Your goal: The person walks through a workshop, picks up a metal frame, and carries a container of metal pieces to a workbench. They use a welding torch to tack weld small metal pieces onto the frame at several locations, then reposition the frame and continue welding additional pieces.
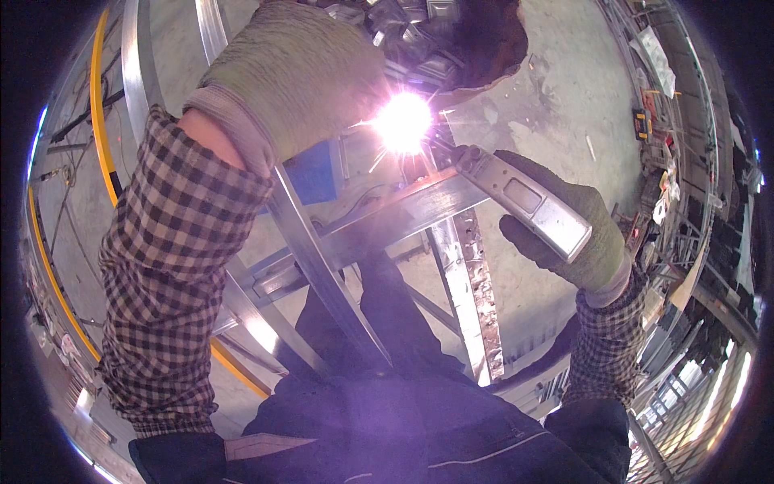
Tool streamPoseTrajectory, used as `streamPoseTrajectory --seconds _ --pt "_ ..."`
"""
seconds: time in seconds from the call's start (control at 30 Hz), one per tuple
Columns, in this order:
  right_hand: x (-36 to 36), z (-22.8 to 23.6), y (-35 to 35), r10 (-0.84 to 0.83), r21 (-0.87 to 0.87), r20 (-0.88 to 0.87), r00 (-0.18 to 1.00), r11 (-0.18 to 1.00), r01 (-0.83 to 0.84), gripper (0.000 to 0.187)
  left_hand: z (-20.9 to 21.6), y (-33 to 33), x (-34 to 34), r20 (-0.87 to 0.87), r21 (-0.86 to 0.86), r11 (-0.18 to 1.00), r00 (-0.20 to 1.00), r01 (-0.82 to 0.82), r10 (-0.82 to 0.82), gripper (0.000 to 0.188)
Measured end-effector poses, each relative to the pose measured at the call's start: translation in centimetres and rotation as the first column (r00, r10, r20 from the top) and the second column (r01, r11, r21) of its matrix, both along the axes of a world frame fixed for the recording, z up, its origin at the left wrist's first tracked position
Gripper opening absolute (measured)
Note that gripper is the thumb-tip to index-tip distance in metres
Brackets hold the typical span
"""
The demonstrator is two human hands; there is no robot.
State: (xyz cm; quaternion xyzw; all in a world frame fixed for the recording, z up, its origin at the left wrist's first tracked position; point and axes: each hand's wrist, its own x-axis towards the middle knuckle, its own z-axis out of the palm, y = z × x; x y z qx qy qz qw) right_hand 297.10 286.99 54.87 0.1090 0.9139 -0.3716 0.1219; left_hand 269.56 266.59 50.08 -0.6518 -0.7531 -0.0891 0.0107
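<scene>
My right hand [580, 222], in a grey-green work glove, is closed around a grey, boxy welding handpiece [524, 202]. Its narrow front end points up and left at a blinding white welding arc [403, 123]. Sparks fly from the arc, and its glare hides the joint beneath. Under it, a silvery metal crossbar [387, 214] belongs to a frame of square tubes. My left hand [302, 77], also gloved, reaches in from the left beside the arc; its fingers are lost behind the glove's back and in the glare, so any grip is hidden.
At the top, a dark, torn-edged container [492, 52] holds several shiny metal pieces. A slanting metal bar [326, 270] crosses in front of my legs. A blue object [314, 173] lies beyond the frame. Yellow tubing [98, 105] curves along the left; cluttered racks [685, 161] line the right.
</scene>
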Motion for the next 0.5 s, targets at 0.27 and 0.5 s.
streamPoseTrajectory --seconds 0.27,0.5 --pt "1.2 0.4 0.7 -0.001 -0.004 -0.086 0.996 1.0 0.0 0.052 0.3 0.0 0.1 0.071 -0.01 1.0 0.997 0.003 -0.002 0.024" --pt "1.0 0.6 0.1 -0.161 -0.079 0.027 0.987 0.983 0.163 0.045 -0.4 -0.4 -0.2 -0.031 0.007 1.0 0.999 0.028 -0.028 0.031"
